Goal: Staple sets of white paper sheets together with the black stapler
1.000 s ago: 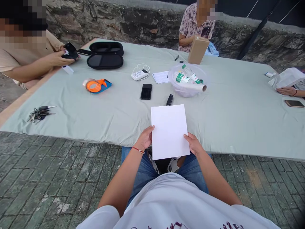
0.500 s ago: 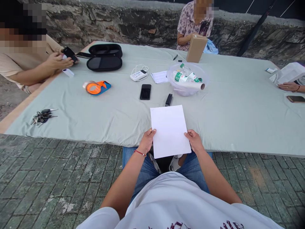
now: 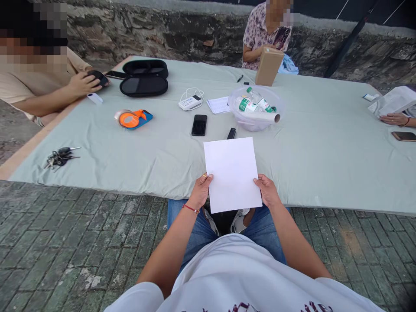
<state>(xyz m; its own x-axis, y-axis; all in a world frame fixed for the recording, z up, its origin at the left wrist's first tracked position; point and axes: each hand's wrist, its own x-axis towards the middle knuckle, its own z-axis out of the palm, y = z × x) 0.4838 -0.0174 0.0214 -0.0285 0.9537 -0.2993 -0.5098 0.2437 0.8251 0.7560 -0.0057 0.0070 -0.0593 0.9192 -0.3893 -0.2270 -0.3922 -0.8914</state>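
Observation:
White paper (image 3: 232, 175), whether one sheet or a thin stack I cannot tell, is held over the near table edge and my lap. My left hand (image 3: 201, 190) pinches its left edge, thumb on top and fingers underneath. On the opposite edge my right hand (image 3: 266, 189) grips it the same way. Just beyond the paper's top edge lies a black stapler-like object (image 3: 231, 133), partly covered by the paper. A black smartphone (image 3: 199, 125) rests on the cloth a little farther to the left.
The cloth-covered table (image 3: 156, 143) bears keys (image 3: 61, 157), an orange-blue tape dispenser (image 3: 134, 118), a black case (image 3: 144, 85), a white device with a cable (image 3: 190, 102), printed sheets (image 3: 218, 105), a plastic basin (image 3: 250, 125) with bottles, and a cardboard box (image 3: 269, 66). Other people sit left, right and opposite.
The paper has tipped up slightly, its far edge moving away from me and covering more of the black object. At the left, another person's hands have shifted on a dark item.

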